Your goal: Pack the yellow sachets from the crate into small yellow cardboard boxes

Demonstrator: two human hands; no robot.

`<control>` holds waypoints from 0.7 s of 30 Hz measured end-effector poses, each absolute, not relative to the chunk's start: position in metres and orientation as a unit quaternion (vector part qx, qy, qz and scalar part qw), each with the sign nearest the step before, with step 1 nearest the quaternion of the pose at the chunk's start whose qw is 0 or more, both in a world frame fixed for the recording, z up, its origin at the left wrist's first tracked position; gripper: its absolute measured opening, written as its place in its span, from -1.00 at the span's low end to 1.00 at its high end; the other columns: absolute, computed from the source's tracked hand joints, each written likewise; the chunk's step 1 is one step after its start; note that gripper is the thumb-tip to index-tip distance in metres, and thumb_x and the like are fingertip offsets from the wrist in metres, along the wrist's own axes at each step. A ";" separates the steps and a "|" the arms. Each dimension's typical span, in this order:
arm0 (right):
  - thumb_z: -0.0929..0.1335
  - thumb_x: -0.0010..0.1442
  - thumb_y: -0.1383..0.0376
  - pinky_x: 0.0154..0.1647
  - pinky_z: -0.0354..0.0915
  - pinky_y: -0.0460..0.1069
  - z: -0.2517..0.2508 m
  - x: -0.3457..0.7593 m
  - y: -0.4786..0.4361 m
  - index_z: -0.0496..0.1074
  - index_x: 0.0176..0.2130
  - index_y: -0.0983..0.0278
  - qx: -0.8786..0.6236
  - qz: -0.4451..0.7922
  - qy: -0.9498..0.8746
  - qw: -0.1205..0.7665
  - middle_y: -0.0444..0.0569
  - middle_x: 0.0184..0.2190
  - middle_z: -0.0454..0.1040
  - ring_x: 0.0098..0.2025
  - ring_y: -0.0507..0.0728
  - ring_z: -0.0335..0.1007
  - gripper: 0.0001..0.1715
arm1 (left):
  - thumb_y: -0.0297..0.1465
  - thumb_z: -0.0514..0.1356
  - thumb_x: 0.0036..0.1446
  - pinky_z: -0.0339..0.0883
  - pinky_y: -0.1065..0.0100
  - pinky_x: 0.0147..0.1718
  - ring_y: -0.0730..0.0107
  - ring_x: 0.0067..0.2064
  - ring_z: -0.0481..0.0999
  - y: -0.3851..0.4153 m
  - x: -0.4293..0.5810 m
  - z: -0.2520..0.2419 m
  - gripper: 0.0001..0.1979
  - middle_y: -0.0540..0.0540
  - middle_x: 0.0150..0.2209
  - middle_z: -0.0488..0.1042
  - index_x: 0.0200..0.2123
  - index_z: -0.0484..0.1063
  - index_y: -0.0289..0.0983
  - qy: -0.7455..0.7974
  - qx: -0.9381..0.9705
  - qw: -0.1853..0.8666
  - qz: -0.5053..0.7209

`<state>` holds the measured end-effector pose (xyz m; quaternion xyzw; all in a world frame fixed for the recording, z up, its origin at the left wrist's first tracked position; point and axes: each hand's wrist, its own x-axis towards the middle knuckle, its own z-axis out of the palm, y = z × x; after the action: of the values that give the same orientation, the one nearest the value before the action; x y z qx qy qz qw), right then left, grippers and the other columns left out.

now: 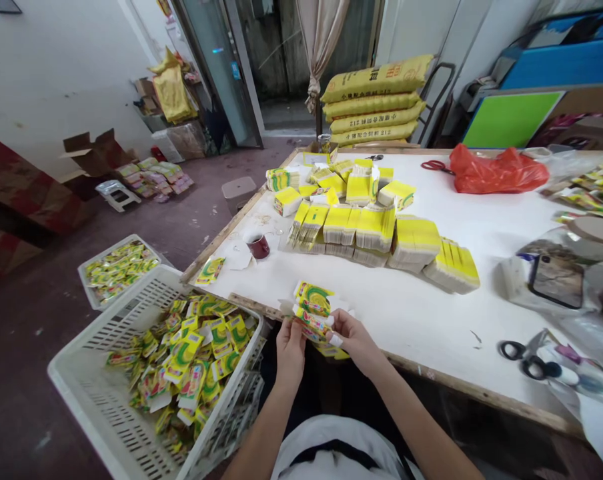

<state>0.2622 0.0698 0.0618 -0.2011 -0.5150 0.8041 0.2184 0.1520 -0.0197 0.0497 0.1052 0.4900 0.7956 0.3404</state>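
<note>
Between my two hands, at the table's near edge, is a small yellow printed carton [312, 324] with white flaps showing at its ends. My left hand [290, 347] grips its left end, fingers closed on it. At the right end, the fingers of my right hand [354, 339] pinch it; a white wrap shows on one finger. Just beyond lies another yellow carton [313, 298] on the table, and more yellow card shows under my hands. To the left, a white plastic crate [76, 373] holds many yellow-green cartons [184, 353].
Rows of stacked flat yellow cartons [356, 230] stand across the white table [406, 320]. A dark red mug [258, 247] is near the left edge. Scissors [531, 360], a phone [556, 281] and a red plastic bag [496, 170] lie right. Yellow sacks [376, 100] are piled behind.
</note>
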 end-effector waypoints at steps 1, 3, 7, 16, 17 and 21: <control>0.50 -0.01 0.02 -0.43 0.09 -0.10 0.062 0.263 0.069 0.23 -0.37 0.23 -0.203 0.802 -0.516 0.223 -0.21 -0.48 0.26 -0.46 -0.02 0.12 -0.52 | -0.10 0.36 -0.04 0.41 0.32 -0.22 0.33 -0.28 0.54 -0.020 0.153 0.049 -0.62 -0.08 -0.30 0.57 -0.28 0.49 -0.26 0.494 0.092 0.337 0.797; 0.48 0.01 0.00 -0.42 0.11 -0.10 0.060 0.264 0.063 0.25 -0.37 0.24 -0.216 0.788 -0.523 0.244 -0.21 -0.49 0.25 -0.46 -0.02 0.12 -0.53 | -0.09 0.36 -0.05 0.42 0.31 -0.24 0.32 -0.31 0.56 -0.022 0.156 0.048 -0.60 -0.09 -0.31 0.58 -0.27 0.51 -0.29 0.500 0.069 0.327 0.799; 0.44 0.06 -0.01 -0.38 0.21 -0.07 0.055 0.261 0.053 0.27 -0.34 0.23 -0.255 0.772 -0.516 0.271 -0.17 -0.46 0.30 -0.41 0.02 0.22 -0.56 | -0.07 0.31 0.01 0.41 0.33 -0.27 0.32 -0.30 0.56 -0.025 0.161 0.044 -0.59 -0.11 -0.32 0.59 -0.28 0.51 -0.33 0.523 0.077 0.348 0.774; 0.31 0.17 0.18 -0.34 0.26 -0.04 0.048 0.259 0.064 0.30 -0.30 0.24 -0.271 0.646 -0.649 0.296 -0.13 -0.43 0.33 -0.38 0.06 0.26 -0.83 | -0.11 0.30 0.03 0.43 0.28 -0.17 0.29 -0.23 0.57 -0.028 0.151 0.052 -0.58 -0.14 -0.26 0.60 -0.21 0.53 -0.35 0.552 0.118 0.332 0.756; 0.29 0.16 0.24 -0.32 0.27 -0.04 0.049 0.262 0.067 0.31 -0.30 0.24 -0.263 0.627 -0.675 0.286 -0.13 -0.42 0.35 -0.37 0.06 0.28 -0.89 | -0.13 0.31 0.03 0.42 0.27 -0.11 0.27 -0.18 0.56 -0.030 0.147 0.053 -0.58 -0.14 -0.20 0.60 -0.15 0.53 -0.34 0.552 0.131 0.327 0.756; 0.23 0.12 0.39 -0.29 0.29 -0.03 0.055 0.276 0.082 0.33 -0.32 0.24 -0.228 0.556 -0.762 0.242 -0.13 -0.44 0.35 -0.37 0.07 0.33 -0.89 | -0.18 0.32 0.04 0.37 0.20 0.01 0.20 -0.08 0.55 -0.040 0.131 0.055 -0.62 -0.14 -0.16 0.61 -0.14 0.56 -0.31 0.583 0.206 0.300 0.726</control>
<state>0.2765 0.0817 0.0555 -0.2282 -0.7615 0.5561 0.2425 0.1308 -0.0397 0.0547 0.2062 0.5833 0.7259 0.3004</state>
